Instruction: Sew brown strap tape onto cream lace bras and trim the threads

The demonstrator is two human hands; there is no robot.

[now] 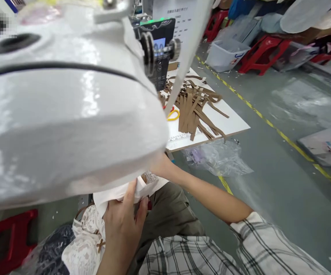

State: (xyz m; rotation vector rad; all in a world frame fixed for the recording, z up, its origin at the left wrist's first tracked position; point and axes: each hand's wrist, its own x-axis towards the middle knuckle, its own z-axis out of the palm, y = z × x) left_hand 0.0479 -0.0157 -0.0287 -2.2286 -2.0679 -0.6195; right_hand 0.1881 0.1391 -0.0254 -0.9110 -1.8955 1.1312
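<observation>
A large white sewing machine head [76,114] fills the upper left and hides the needle area. Below its edge, my left hand [124,217] grips white fabric [105,196], index finger stretched along it and thumb bent in underneath. Down beside that hand hangs a white lace bra [83,236] with a small brown bow; whether it joins the fabric I cannot tell. My right hand [162,166] reaches in by the fabric's far side, its fingers hidden behind the machine head. A lace-patterned bit shows between the hands.
Brown fabric strips [191,107] and yellow-handled scissors [173,114] lie on the white tabletop [234,122]. A control panel [161,53] stands behind the machine. Plastic bags [217,156], bins [225,53] and red stools [264,53] are on the floor; another red stool [13,240] is at lower left.
</observation>
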